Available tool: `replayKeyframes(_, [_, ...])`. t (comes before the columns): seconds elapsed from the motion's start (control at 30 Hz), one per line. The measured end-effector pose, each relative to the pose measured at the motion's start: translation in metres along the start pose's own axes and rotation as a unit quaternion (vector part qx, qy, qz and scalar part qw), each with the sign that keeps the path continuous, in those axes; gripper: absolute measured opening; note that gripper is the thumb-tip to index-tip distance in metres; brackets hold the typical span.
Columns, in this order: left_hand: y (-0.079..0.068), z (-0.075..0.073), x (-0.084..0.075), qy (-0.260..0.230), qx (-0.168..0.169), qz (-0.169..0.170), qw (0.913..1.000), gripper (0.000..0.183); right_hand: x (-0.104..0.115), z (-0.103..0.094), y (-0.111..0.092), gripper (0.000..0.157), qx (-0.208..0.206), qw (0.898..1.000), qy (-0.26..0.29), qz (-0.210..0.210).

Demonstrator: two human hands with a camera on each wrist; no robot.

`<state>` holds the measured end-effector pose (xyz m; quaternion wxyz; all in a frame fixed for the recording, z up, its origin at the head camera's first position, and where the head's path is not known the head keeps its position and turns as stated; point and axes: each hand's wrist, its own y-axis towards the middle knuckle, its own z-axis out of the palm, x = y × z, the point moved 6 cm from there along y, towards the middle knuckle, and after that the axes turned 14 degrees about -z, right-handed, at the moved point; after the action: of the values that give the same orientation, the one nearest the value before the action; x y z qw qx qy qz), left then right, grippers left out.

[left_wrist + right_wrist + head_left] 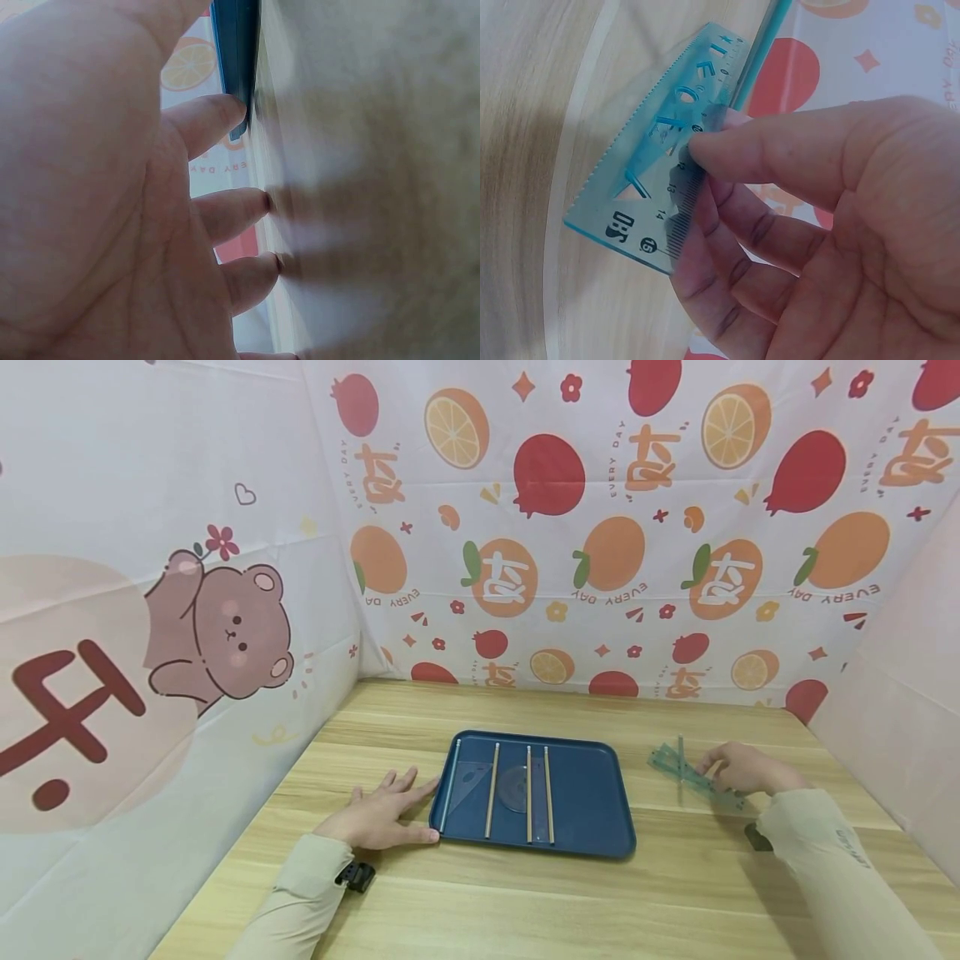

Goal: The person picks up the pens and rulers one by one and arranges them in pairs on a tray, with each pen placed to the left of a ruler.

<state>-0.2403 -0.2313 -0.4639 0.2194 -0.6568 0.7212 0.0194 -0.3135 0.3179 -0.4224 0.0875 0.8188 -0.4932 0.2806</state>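
Note:
My right hand (pixel 742 770) pinches a clear teal ruler (pixel 652 157) with cut-out letters and a wavy edge, between the thumb and curled fingers. The ruler is tilted at the right of the tray in the head view. A thin teal stick (pixel 681 758) crosses it there. My left hand (pixel 378 814) lies with spread fingers at the left edge of a blue tray (pixel 592 793), thumb and index fingertips right at its rim. On the tray lie several pencils (pixel 492 789), a clear set square (pixel 468 781), a clear round-edged protractor (pixel 512 789) and a clear straight ruler (pixel 539 810).
The tray stands on a wood-grain table (pixel 487 893). A fruit-print cloth (pixel 600 568) hangs behind the table, and a bear-print cloth (pixel 247 527) runs along the left side. Another pale cloth (pixel 900 693) borders the right.

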Motion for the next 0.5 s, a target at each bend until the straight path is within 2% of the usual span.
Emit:
replayKeyframes(0.23, [0.0012, 0.0009, 0.0022, -0.003, -0.001, -0.002, 1.0000, 0.094, 0.0004, 0.0024, -0.0008, 0.036, 0.006, 1.000, 0.013, 0.010])
replayKeyframes(0.5, [0.0021, 0.0018, 0.0029, -0.005, -0.004, 0.000, 1.0000, 0.095, 0.0021, 0.0072, -0.0049, 0.041, 0.015, 0.998, 0.066, 0.020])
